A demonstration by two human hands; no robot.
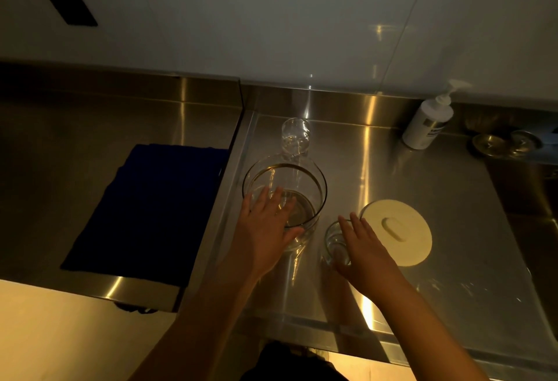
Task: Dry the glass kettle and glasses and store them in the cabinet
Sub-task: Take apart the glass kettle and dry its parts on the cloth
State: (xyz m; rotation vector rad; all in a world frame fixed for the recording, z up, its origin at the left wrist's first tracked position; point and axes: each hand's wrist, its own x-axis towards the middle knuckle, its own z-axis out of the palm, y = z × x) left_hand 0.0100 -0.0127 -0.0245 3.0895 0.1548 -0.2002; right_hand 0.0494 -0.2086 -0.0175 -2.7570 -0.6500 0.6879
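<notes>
A wide clear glass kettle (290, 181) stands open on the steel drainboard (407, 187). My left hand (265, 229) lies against its near wall with the fingers spread and straight. A small clear glass (333, 240) stands just right of the kettle; my right hand (365, 250) reaches over it, fingers extended, thumb at the glass's near side. Whether that hand grips the glass is unclear. A second clear glass (296, 136) stands behind the kettle. The round pale yellow lid (398, 231) lies flat to the right.
A dark blue cloth (151, 208) lies spread on the raised steel counter at the left. A white pump bottle (428, 122) stands at the back right, next to metal sink strainers (507, 143). The sink basin drops off at the far right.
</notes>
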